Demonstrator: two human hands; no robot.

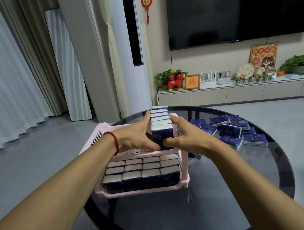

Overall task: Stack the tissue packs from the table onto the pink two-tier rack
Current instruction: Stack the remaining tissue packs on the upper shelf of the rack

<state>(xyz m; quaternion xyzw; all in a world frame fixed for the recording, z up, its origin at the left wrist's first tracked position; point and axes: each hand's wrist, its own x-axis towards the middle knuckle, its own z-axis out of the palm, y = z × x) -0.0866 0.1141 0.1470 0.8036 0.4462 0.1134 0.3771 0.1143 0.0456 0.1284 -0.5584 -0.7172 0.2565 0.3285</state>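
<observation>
A pink two-tier rack (pixel 145 190) stands on the left part of a round dark glass table (pixel 220 191). Its lower tier is filled with blue-and-white tissue packs (pixel 141 173) standing in rows. On the upper tier a row of several packs (pixel 161 127) stands upright, running front to back. My left hand (pixel 136 135) presses flat against the row's left side, thumb at the front pack. My right hand (pixel 188 136) presses the right side the same way. Loose packs (pixel 230 130) lie in a heap on the table to the right.
Beyond the table's far edge runs a low TV cabinet (pixel 238 92) with ornaments and plants, under a wall-mounted screen (pixel 239 8). A white tower air conditioner (pixel 132 51) and curtains stand at the left. Bare glass lies in front of the rack.
</observation>
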